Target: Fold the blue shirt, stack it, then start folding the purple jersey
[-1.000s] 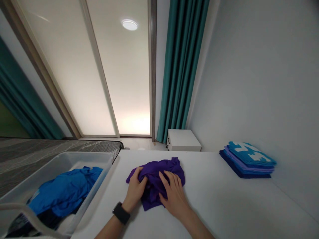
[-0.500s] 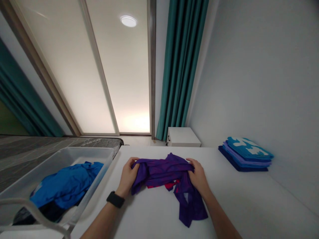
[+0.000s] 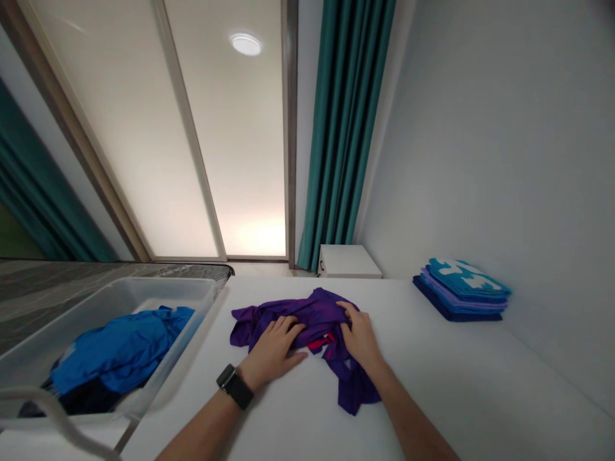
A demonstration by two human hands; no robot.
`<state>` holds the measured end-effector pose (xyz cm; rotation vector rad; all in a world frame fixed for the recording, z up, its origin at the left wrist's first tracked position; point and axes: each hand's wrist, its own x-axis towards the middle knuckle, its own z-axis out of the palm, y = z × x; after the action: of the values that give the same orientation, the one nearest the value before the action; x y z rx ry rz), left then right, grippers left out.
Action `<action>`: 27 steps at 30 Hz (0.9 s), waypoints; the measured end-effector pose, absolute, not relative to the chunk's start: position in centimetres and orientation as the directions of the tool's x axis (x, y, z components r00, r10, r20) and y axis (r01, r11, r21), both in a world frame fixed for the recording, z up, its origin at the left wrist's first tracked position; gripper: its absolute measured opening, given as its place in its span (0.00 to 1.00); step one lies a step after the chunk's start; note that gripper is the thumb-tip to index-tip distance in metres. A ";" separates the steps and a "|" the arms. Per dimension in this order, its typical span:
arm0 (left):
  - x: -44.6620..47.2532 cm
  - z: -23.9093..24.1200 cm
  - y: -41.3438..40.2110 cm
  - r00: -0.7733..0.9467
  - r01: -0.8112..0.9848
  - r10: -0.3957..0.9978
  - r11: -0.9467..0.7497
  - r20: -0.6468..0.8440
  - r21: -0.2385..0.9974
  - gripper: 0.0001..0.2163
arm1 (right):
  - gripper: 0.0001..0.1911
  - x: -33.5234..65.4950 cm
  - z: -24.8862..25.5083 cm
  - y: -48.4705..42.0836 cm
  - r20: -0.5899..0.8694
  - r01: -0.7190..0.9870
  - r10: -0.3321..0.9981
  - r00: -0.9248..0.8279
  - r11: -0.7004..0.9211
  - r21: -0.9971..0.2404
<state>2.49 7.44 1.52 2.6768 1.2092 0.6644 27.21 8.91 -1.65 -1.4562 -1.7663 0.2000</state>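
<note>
A crumpled purple garment (image 3: 307, 312) with bits of red showing lies bunched on the white table (image 3: 298, 422). Its kind is hard to make out in the folds. My left hand (image 3: 276, 349), with a black watch on the wrist, rests palm down on the garment's near left part, fingers spread and thumb out on the table side. On the right part of the cloth, my right hand (image 3: 359, 334) touches the fabric with thumb and forefinger apart. A loose flap of the garment hangs toward me beside the right wrist.
Left of the table, a translucent plastic bin (image 3: 192, 320) holds blue clothes (image 3: 122, 349) and darker ones. A folded stack of blue and purple clothes (image 3: 464, 291) lies at the right by the wall. Behind the table stands a white cabinet (image 3: 350, 261). A pale curved bar (image 3: 52, 410) crosses the lower left.
My left hand has let go of the garment's left end and moved right onto its middle. My right hand has shifted slightly inward on the cloth. The garment now lies flatter on the table.
</note>
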 end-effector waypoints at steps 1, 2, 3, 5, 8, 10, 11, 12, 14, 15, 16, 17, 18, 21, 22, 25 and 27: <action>2.4 1.1 7.8 0.566 0.706 0.760 -0.647 0.320 0.288 0.12 | 0.26 27.1 -1.6 8.9 0.467 0.721 0.884 0.010 0.317 -0.616; 2.2 0.7 8.2 0.535 0.731 0.787 -0.614 0.308 0.299 0.08 | 0.26 27.1 -1.4 8.9 0.459 0.698 0.889 0.011 0.322 -0.640; 1.8 0.5 8.7 0.482 0.758 0.822 -0.565 0.303 0.327 0.07 | 0.25 27.1 -1.2 8.9 0.461 0.682 0.887 0.003 0.336 -0.650; 0.8 0.4 9.6 0.312 0.806 0.901 -0.420 0.303 0.418 0.08 | 0.25 27.0 -0.6 8.7 0.495 0.676 0.868 -0.035 0.386 -0.628; -0.8 0.7 10.6 0.008 0.799 0.946 -0.201 0.325 0.566 0.08 | 0.28 26.9 0.0 8.1 0.518 0.709 0.845 -0.132 0.446 -0.546; -1.8 1.0 11.0 -0.106 0.761 0.929 -0.153 0.354 0.630 0.08 | 0.36 26.8 -0.3 7.6 0.453 0.726 0.865 -0.215 0.452 -0.518; -2.2 1.1 11.1 -0.138 0.748 0.921 -0.145 0.365 0.648 0.08 | 0.41 26.8 -0.5 7.5 0.401 0.728 0.876 -0.267 0.456 -0.512; -2.6 1.1 11.3 -0.161 0.744 0.916 -0.132 0.367 0.655 0.08 | 0.45 26.9 -0.8 7.5 0.348 0.725 0.883 -0.316 0.461 -0.512; -3.3 1.3 11.5 -0.198 0.773 0.919 -0.068 0.341 0.631 0.08 | 0.41 27.1 -1.3 7.6 0.279 0.707 0.883 -0.377 0.469 -0.529; -3.6 1.4 11.5 -0.212 0.800 0.920 -0.029 0.328 0.600 0.09 | 0.35 27.2 -1.4 7.8 0.269 0.696 0.885 -0.379 0.464 -0.548; -3.8 1.5 11.5 -0.212 0.830 0.918 -0.011 0.334 0.557 0.09 | 0.27 27.3 -1.4 8.1 0.271 0.679 0.892 -0.363 0.452 -0.578; -3.9 1.6 11.5 -0.192 0.862 0.911 -0.022 0.366 0.507 0.10 | 0.21 27.4 -1.2 8.4 0.281 0.653 0.902 -0.329 0.432 -0.622; -3.8 1.9 11.3 -0.152 0.888 0.893 -0.065 0.423 0.455 0.11 | 0.17 27.5 -1.0 8.6 0.293 0.615 0.913 -0.284 0.408 -0.675; -2.8 2.8 10.2 0.044 0.887 0.792 -0.311 0.608 0.342 0.12 | 0.13 27.8 0.1 9.1 0.326 0.456 0.938 -0.118 0.343 -0.821; -2.0 3.1 9.6 0.110 0.856 0.767 -0.396 0.632 0.331 0.11 | 0.12 27.8 0.3 9.2 0.334 0.409 0.940 -0.065 0.330 -0.851; 1.0 3.4 7.5 0.416 0.676 0.741 -0.640 0.528 0.366 0.08 | 0.10 27.5 0.6 9.0 0.329 0.311 0.944 0.023 0.306 -0.900; 3.1 2.8 6.3 0.553 0.627 0.714 -0.696 0.430 0.350 0.11 | 0.11 27.0 0.4 8.9 0.303 0.269 0.952 0.034 0.284 -0.920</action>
<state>3.08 6.34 2.82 2.6286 1.1432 0.8346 27.03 8.91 0.43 -1.1980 -1.4682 0.7927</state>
